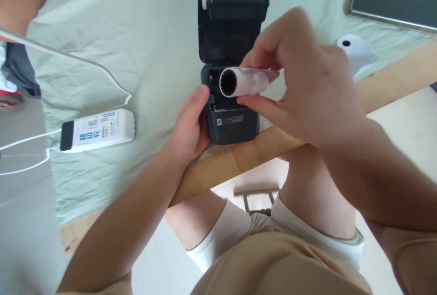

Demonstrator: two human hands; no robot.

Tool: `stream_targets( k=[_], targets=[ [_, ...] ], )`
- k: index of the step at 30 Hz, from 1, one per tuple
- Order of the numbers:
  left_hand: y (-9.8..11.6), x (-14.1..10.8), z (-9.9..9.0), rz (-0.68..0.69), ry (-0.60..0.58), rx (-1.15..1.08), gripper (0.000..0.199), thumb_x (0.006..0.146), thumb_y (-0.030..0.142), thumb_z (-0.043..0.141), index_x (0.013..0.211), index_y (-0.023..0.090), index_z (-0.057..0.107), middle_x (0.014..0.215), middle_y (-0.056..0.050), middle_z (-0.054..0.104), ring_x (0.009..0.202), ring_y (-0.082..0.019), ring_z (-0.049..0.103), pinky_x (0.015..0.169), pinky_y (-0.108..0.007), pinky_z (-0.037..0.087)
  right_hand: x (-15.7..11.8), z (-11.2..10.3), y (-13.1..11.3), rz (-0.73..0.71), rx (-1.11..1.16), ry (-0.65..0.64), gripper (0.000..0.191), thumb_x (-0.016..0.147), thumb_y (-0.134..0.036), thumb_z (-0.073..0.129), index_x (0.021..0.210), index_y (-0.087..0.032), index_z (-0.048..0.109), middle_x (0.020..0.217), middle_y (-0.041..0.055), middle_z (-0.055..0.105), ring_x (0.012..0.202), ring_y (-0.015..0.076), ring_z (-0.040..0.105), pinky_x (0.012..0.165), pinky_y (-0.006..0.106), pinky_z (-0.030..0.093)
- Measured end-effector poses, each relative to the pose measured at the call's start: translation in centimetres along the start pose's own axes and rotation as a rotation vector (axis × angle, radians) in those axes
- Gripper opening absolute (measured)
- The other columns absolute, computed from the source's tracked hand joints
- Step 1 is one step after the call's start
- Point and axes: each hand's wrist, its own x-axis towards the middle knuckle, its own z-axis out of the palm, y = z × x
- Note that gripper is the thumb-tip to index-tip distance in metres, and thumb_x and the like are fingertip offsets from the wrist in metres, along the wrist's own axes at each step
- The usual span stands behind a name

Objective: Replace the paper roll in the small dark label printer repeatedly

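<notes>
Over open black device (233, 126), right fingers (254, 101) pinch white roll (251, 81); left hand (191, 124) grips device side, fingers partly hidden.

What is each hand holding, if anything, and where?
Right hand: white cylindrical roll, by its sides. Left hand: dark open-lidded plastic box, by its left side.

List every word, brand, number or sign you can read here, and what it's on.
"充": white block with black end, last large blue character; its neighbours are too blurred to read surely.
Smaller print there: too small.
Small white square mark on the open, dark plastic box: too blurred to read.
</notes>
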Motion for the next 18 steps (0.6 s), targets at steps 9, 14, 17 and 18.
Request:
stream_targets(
  k=[9, 14, 17, 18],
  targets=[
    [0.0, 0.0, 0.0, -0.004, 0.007, -0.031, 0.021, 0.101, 0.034, 0.063, 0.097, 0.017, 0.074, 0.114, -0.008, 0.081, 0.132, -0.031, 0.069, 0.113, -0.042, 0.057, 0.9, 2.5, 1.8, -0.143, -0.016, -0.034, 0.010, 0.090, -0.024, 0.059, 0.083, -0.030, 0.062, 0.094, 0.0000, 0.078, 0.094, 0.0251, 0.071, 0.082, 0.041, 0.052],
    [0.1, -0.2, 0.3, -0.018, 0.036, -0.003, 0.018, 0.097, 0.035, 0.065, 0.092, 0.019, 0.071, 0.111, -0.007, 0.081, 0.135, -0.031, 0.067, 0.115, -0.043, 0.055, -1.1, 2.9, 0.8, -0.230, 0.077, 0.201, 0.014, 0.091, -0.020, 0.059, 0.080, -0.027, 0.061, 0.089, -0.0011, 0.077, 0.086, 0.0236, 0.070, 0.079, 0.041, 0.049],
    [0.2, -0.4, 0.1, -0.006, 0.001, 0.012, 0.016, 0.093, 0.035, 0.069, 0.093, 0.019, 0.068, 0.105, -0.008, 0.080, 0.134, -0.033, 0.067, 0.113, -0.043, 0.056, -2.2, 3.6, 0.8, -0.301, 0.163, 0.164, 0.014, 0.094, -0.018, 0.061, 0.083, -0.027, 0.063, 0.093, -0.0018, 0.078, 0.088, 0.0217, 0.072, 0.078, 0.040, 0.050],
    [0.2, -0.4, -0.1, 0.007, -0.023, 0.024, 0.017, 0.091, 0.035, 0.072, 0.096, 0.019, 0.068, 0.102, -0.008, 0.079, 0.133, -0.033, 0.068, 0.111, -0.043, 0.058, -2.5, 3.9, 0.9, -0.311, 0.171, 0.153, 0.013, 0.095, -0.018, 0.062, 0.085, -0.027, 0.064, 0.095, -0.0020, 0.078, 0.089, 0.0210, 0.072, 0.079, 0.039, 0.050]
  ],
)
